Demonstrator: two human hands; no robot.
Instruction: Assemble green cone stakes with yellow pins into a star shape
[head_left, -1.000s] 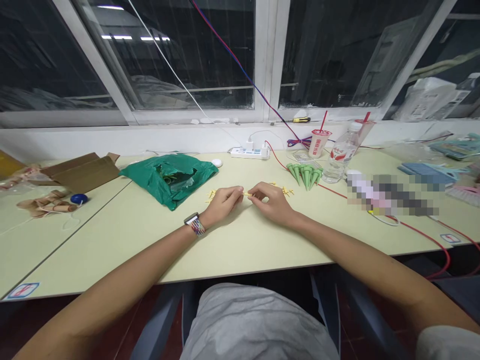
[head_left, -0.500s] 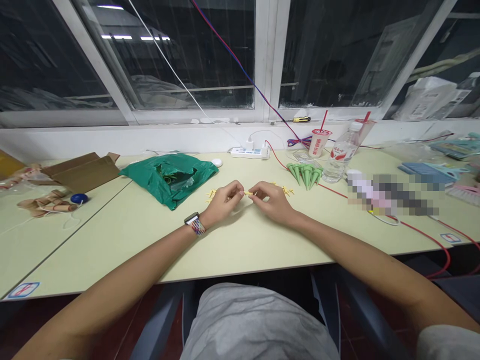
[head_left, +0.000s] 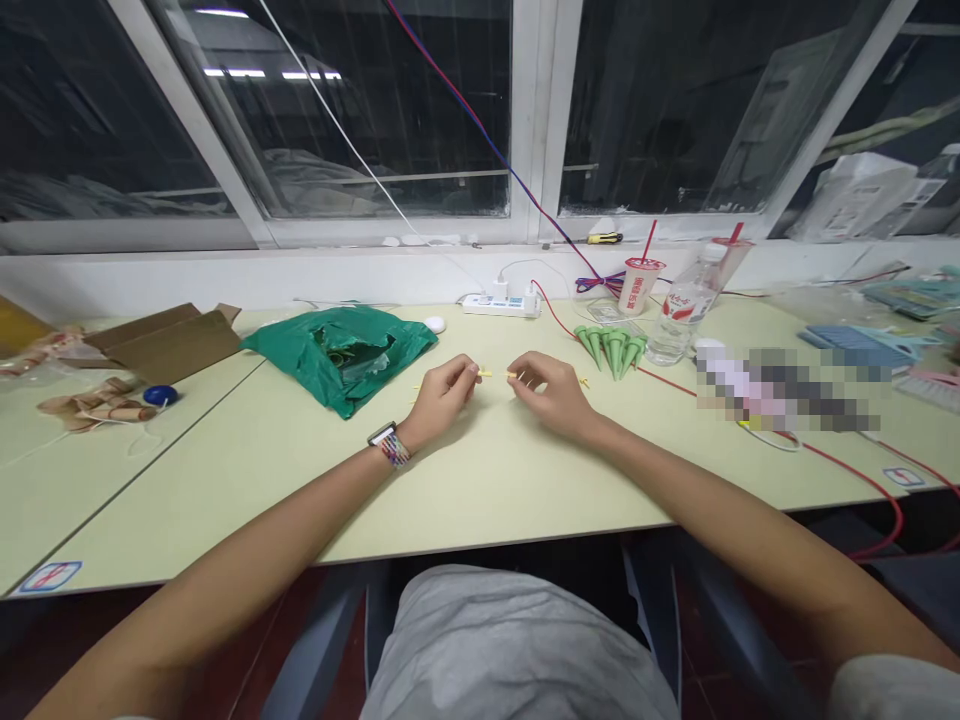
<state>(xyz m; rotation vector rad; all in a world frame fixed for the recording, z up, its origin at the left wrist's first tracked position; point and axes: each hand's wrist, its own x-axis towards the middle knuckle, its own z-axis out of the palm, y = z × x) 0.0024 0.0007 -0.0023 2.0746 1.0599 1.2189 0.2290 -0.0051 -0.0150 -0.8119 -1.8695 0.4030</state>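
My left hand [head_left: 442, 392] and my right hand [head_left: 551, 392] rest on the pale yellow-green table [head_left: 480, 480], a short gap between them. Each pinches a small yellow piece [head_left: 487, 374] at its fingertips; the pieces point toward each other. More small yellow pieces [head_left: 582, 381] lie on the table just behind my right hand. A watch with a coloured band sits on my left wrist [head_left: 388, 443].
A crumpled green plastic bag [head_left: 337, 350] lies left of my hands. Several green cones [head_left: 611, 346], a water bottle [head_left: 679, 310] and a paper cup with a straw [head_left: 636, 282] stand to the right. A power strip [head_left: 501, 303] and red cable [head_left: 825, 455] run along the back and right. A cardboard piece [head_left: 161, 340] lies far left.
My hands have drawn apart a little and shifted slightly away from me; the yellow pieces, earlier held together between the fingertips, now sit separated with a small gap.
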